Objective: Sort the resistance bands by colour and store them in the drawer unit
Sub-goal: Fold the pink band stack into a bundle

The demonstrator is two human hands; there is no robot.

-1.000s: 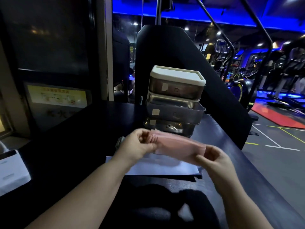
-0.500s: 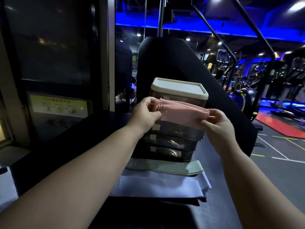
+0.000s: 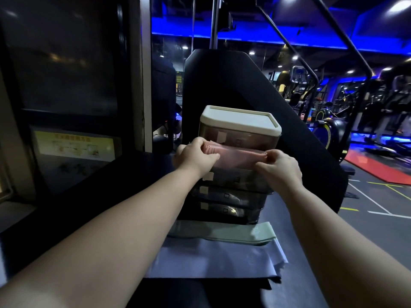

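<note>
You are facing a dim gym hall. Blue strip lighting (image 3: 244, 41) runs along the ceiling, with white spotlights (image 3: 400, 5) above. On your left, a dark glass panel (image 3: 62, 63) carries a yellow notice (image 3: 74, 144); its text is unreadable. A black machine shroud (image 3: 233, 81) rises behind the tabletop (image 3: 133, 174). On your right, the grey floor (image 3: 391, 230) bears white and yellow lines, a red mat (image 3: 378, 167) and rows of exercise machines (image 3: 378, 107).

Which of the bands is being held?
The pink bands, gripped at each end by left hand and right hand; the green band and lavender band lie flat below.
</note>
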